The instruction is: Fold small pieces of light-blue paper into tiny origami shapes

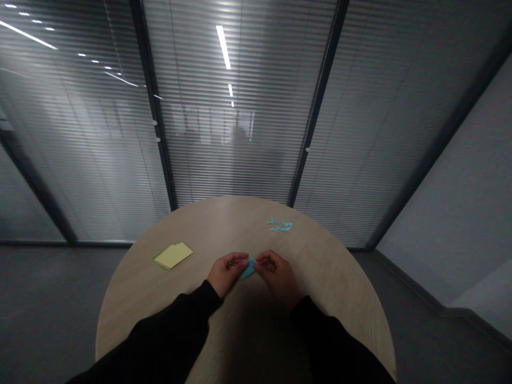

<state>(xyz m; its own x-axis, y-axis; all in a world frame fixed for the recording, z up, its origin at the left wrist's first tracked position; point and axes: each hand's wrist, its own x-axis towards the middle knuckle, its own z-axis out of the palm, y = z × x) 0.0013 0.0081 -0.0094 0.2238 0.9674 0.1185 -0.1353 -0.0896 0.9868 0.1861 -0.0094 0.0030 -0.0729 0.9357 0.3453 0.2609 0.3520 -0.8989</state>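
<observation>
A small folded piece of blue paper (248,268) is held just above the round wooden table (328,277), between both hands. My left hand (225,272) pinches its left side with curled fingers. My right hand (276,274) pinches its right side, fingers also curled. Both arms wear black sleeves. Much of the paper is hidden by my fingertips.
A stack of coloured paper sheets (173,255), yellow on top, lies on the table to the left. Small folded blue paper shapes (280,225) lie at the far side. Glass walls with blinds (240,133) stand behind the table; grey floor surrounds it.
</observation>
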